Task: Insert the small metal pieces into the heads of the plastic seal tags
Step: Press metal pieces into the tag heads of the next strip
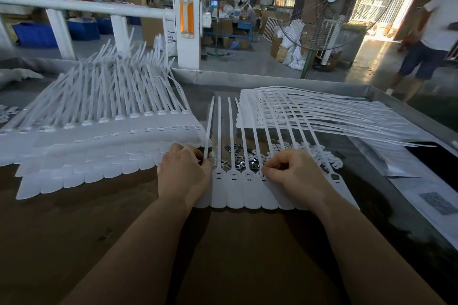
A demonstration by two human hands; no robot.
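A joined strip of white plastic seal tags (234, 193) lies flat in front of me, heads toward the far side and thin tails (219, 121) running away. Small shiny metal pieces (239, 163) lie in a loose heap just behind the tag heads. My left hand (184, 173) rests on the strip's left end, its curled fingers pinching at the leftmost tag's head. My right hand (295, 176) lies on the strip's right part with fingertips curled and pinched over a tag head; what they hold is hidden.
A large stack of tag strips (99, 136) fills the left of the brown table (124, 230). Another stack (309, 109) lies at the back right, with papers (421, 195) along the right edge. A metal rim (247, 77) bounds the far side; a person (431, 39) stands beyond.
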